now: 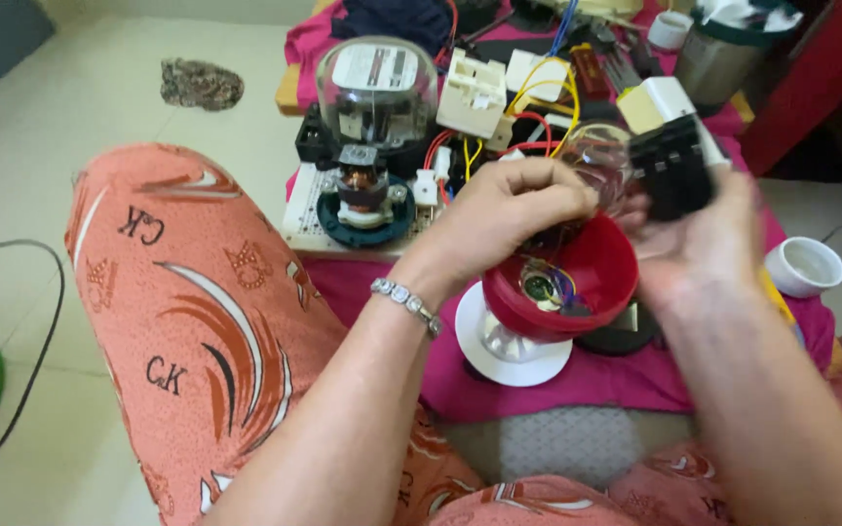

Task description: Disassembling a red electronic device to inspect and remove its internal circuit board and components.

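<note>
Near the front edge of the pink-clothed counter (pixel 538 390), your left hand (pixel 509 209) closes its fingers on the rim of the round red plastic housing (pixel 592 278), held just above a white ribbed disc (pixel 509 351). Your right hand (pixel 699 244) grips a black boxy plastic part (pixel 672 175). Keep the housing level and steady so its loose inner wires stay clear.

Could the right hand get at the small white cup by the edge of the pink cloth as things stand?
Probably not straight away: the right hand is occupied with a black block. The white cup sits just beside it on the pink cloth, with nothing between them.
</note>
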